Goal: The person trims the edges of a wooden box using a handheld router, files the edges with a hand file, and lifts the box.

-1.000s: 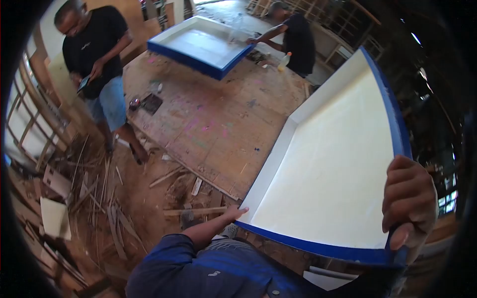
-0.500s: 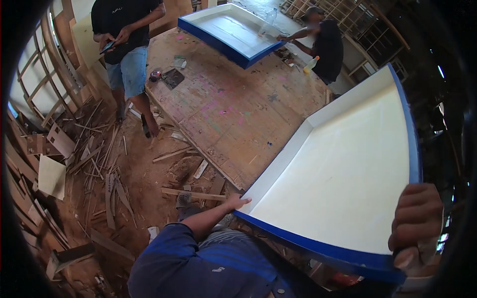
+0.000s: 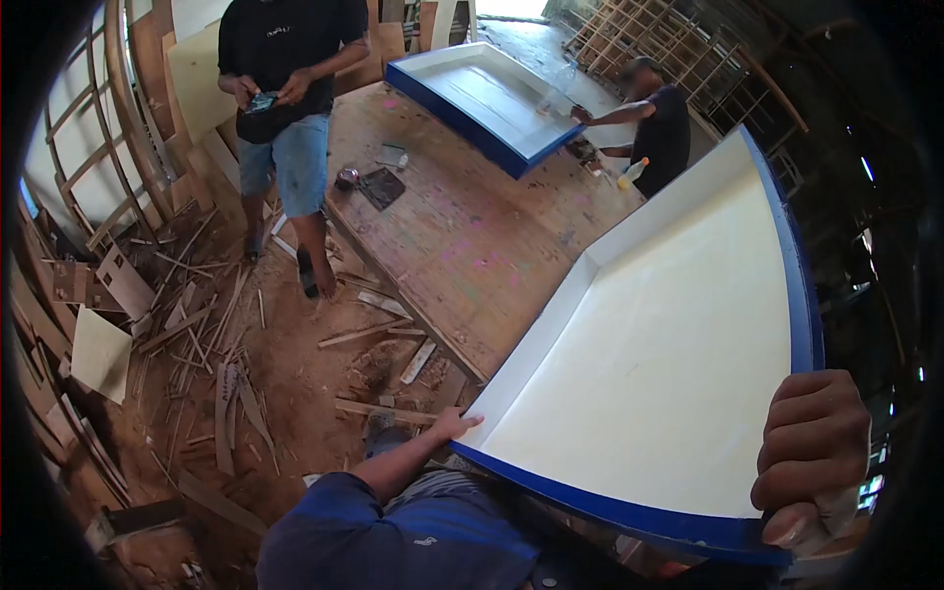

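Observation:
A large shallow tray (image 3: 649,364), cream-white inside with blue outer edges, is tilted in front of me at the right. My left hand (image 3: 456,424) grips its near left corner, the thumb over the white inner wall and the other fingers hidden beneath. Around the blue rim at the near right, my right hand (image 3: 814,457) is closed, with its knuckles up. The tray's left side lies along the edge of a stained wooden table (image 3: 442,236). Whether it rests on the table is unclear.
A second blue-edged tray (image 3: 526,165) is on the table's far side, with one person's hand (image 3: 582,115) at its corner. Another person (image 3: 290,88) stands at the left holding a phone. A bottle (image 3: 632,173) is at the far edge. Wood scraps (image 3: 228,418) litter the floor.
The camera view has shifted, bringing more of the left person and floor into sight. Both my hands still hold the tray. The left person now faces more towards me.

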Motion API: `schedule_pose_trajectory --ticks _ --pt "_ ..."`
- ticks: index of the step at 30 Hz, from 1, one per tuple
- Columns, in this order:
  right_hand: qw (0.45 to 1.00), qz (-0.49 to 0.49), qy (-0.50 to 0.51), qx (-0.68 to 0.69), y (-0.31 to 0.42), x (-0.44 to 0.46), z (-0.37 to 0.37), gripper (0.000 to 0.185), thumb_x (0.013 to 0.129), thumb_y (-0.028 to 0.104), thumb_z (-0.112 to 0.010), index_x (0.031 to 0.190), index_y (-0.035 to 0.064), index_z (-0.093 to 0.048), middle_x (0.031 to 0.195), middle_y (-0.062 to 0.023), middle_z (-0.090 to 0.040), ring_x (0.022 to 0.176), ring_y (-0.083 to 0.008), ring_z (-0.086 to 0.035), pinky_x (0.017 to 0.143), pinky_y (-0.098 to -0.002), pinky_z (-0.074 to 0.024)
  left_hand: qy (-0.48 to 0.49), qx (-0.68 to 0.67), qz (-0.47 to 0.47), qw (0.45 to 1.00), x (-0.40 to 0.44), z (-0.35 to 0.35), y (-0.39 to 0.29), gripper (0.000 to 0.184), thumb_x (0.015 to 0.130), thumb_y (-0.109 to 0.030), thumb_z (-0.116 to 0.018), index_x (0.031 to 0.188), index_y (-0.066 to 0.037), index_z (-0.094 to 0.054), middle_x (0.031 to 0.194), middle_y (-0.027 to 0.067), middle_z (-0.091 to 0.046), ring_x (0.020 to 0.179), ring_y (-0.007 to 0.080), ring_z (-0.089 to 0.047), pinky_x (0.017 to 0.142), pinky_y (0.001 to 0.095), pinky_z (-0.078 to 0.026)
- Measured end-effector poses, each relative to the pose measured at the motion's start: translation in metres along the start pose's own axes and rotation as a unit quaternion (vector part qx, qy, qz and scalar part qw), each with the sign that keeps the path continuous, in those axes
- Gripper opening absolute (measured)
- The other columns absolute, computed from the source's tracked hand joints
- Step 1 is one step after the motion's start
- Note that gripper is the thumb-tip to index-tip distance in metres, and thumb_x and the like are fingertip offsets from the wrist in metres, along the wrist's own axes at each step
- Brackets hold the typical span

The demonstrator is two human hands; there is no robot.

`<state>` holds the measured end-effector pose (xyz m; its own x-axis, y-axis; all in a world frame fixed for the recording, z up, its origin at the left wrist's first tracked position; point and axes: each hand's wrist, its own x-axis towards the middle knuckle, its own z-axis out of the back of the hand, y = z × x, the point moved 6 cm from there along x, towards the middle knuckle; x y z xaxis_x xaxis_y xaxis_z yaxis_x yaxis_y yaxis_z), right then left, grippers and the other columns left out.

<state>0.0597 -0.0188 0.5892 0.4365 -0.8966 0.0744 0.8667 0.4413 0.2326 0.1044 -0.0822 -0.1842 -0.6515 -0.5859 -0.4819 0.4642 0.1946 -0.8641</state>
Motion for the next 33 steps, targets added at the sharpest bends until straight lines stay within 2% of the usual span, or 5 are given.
schedule_pose_trajectory --ticks 12,17,28,31,33 --pt "0.999 0.05 -0.015 -0.007 0.034 0.126 -0.005 0.081 0.11 0.075 -0.042 0.056 0.0163 -0.056 0.05 0.0038 -0.052 0.043 -0.0094 -0.049 0.054 -0.031 -0.0403 -0.056 0.006 -0.006 0.998 -0.005 0.194 -0.002 0.067 0.094 -0.059 -0.08 0.129 -0.002 -0.08 0.115 0.0224 -0.082 0.107 0.0336 -0.08 0.096 0.0429 -0.06" --pt "0.994 0.109 -0.023 0.001 0.027 0.153 -0.013 0.079 0.111 0.073 -0.045 0.057 0.0165 -0.057 0.051 0.0039 -0.053 0.044 -0.0094 -0.05 0.054 -0.0312 -0.0408 -0.054 -0.082 -0.008 0.995 0.006 0.244 0.024 0.063 0.095 -0.055 -0.08 0.127 -0.001 -0.08 0.111 0.0219 -0.083 0.101 0.0295 -0.081 0.092 0.0408 -0.061" --pt "0.986 0.155 -0.016 0.052 0.001 0.144 -0.018 0.078 0.11 0.076 -0.043 0.063 0.0183 -0.068 0.053 0.0066 -0.056 0.047 -0.0068 -0.052 0.059 -0.0309 -0.0422 -0.058 -0.069 0.023 0.996 0.006 0.287 0.032 0.057 0.097 -0.046 -0.082 0.13 -0.001 -0.079 0.112 0.0165 -0.083 0.101 0.0246 -0.079 0.094 0.0388 -0.059" --pt "0.997 0.05 -0.039 0.043 0.001 0.129 0.003 0.067 0.111 0.07 -0.049 0.102 0.0101 -0.08 0.086 -0.0032 -0.073 0.08 -0.0123 -0.069 0.078 -0.035 -0.0523 -0.08 -0.089 -0.004 0.993 0.008 0.285 0.035 0.053 0.098 -0.043 -0.081 0.129 -0.001 -0.079 0.112 0.0164 -0.083 0.1 0.0238 -0.079 0.092 0.039 -0.059" --pt "0.996 0.017 -0.08 0.044 -0.011 0.108 0.01 0.065 0.111 0.067 -0.051 0.107 0.0082 -0.078 0.093 -0.0046 -0.073 0.086 -0.0137 -0.069 0.082 -0.0355 -0.0525 -0.088 -0.092 0.014 0.992 0.008 0.285 0.036 0.052 0.098 -0.042 -0.081 0.128 0.0 -0.079 0.111 0.0164 -0.083 0.099 0.0232 -0.079 0.091 0.0392 -0.059"
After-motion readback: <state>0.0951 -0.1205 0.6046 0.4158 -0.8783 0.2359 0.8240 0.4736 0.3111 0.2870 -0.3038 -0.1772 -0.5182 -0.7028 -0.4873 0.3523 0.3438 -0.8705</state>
